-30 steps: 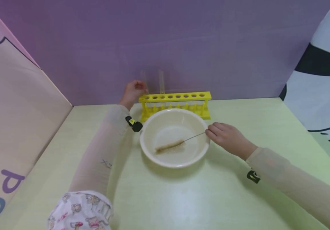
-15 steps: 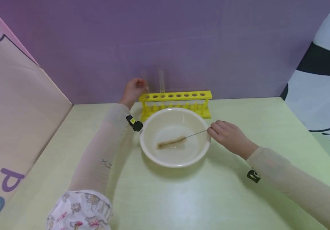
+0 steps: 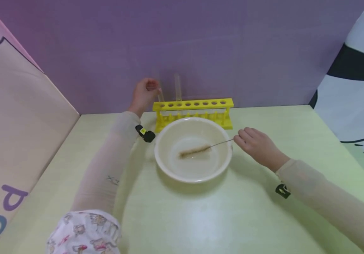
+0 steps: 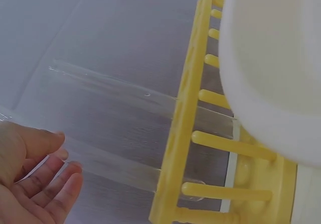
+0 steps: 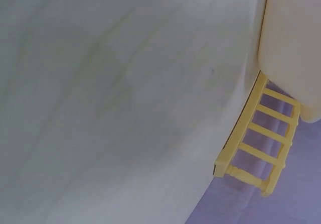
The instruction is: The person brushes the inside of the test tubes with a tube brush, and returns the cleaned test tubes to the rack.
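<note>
My left hand (image 3: 143, 94) pinches a clear glass test tube (image 4: 115, 168) between thumb and fingers. The tube passes through the end hole of a yellow test tube rack (image 3: 197, 104); in the left wrist view its rounded bottom hangs a little above the rack's base. Another test tube (image 3: 178, 88) stands upright in the rack, to its right. With my right hand (image 3: 259, 148) I grip the wire handle of a test tube brush (image 3: 195, 152), its tan bristles down in a cream basin (image 3: 193, 180). The right wrist view leaves out my right hand.
Basin and rack stand close together, the basin in front and overlapping the rack's base in the head view. A purple panel (image 3: 201, 46) rises behind the pale table (image 3: 197, 218). Printed side panels (image 3: 20, 116) flank it.
My left hand has risen slightly, and more of the tube shows between it and the rack. My right hand has shifted right and away from me, drawing the brush across the basin.
</note>
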A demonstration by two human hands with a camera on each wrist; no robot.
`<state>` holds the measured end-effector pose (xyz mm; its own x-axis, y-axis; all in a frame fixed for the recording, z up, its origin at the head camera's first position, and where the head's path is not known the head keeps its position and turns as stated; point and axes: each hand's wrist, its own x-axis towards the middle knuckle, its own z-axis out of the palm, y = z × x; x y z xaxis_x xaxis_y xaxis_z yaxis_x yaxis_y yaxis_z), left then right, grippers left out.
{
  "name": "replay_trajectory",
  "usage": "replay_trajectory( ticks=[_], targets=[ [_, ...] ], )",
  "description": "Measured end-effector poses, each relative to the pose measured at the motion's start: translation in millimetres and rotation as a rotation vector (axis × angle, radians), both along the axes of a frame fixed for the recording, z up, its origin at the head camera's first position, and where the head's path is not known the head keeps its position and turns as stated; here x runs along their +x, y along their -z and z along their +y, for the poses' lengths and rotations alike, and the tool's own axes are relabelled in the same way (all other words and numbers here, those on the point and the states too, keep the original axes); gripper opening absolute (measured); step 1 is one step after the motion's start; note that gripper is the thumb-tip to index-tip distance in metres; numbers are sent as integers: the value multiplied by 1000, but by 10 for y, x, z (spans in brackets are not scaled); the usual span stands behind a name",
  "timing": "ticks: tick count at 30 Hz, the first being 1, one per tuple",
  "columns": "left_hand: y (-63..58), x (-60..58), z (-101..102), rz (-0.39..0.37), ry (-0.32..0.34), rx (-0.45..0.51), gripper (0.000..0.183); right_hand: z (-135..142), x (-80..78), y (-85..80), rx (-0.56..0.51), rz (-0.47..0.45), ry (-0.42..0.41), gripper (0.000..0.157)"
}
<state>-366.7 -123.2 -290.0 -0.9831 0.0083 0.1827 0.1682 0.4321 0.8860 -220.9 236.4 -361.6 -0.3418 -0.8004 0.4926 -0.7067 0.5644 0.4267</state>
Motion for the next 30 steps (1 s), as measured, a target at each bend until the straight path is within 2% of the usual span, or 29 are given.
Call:
replay_trajectory(
  ticks=[3,6,12,23,27,30],
  targets=[
    [-29,10,-18,6,-7,-7,31,16,-11,2,-17,18,-10,31],
    [-70,27,-33,21,-18,-1,29,29,-23,-10,-21,24,-13,32],
    [-158,71,-52,94,-29,44,24,64,-37,-26,-21,-3,4,12],
    [-338,272,-149,94,-27,106,38,119,-19,-29,-49,-24,30,12],
    [-346,342,-216,136,-23,117,36,125,-28,-43,-46,-32,60,27],
    [-335,413,-258,164,-8,98,35,130,-29,-46,-39,-33,80,28]
  ],
)
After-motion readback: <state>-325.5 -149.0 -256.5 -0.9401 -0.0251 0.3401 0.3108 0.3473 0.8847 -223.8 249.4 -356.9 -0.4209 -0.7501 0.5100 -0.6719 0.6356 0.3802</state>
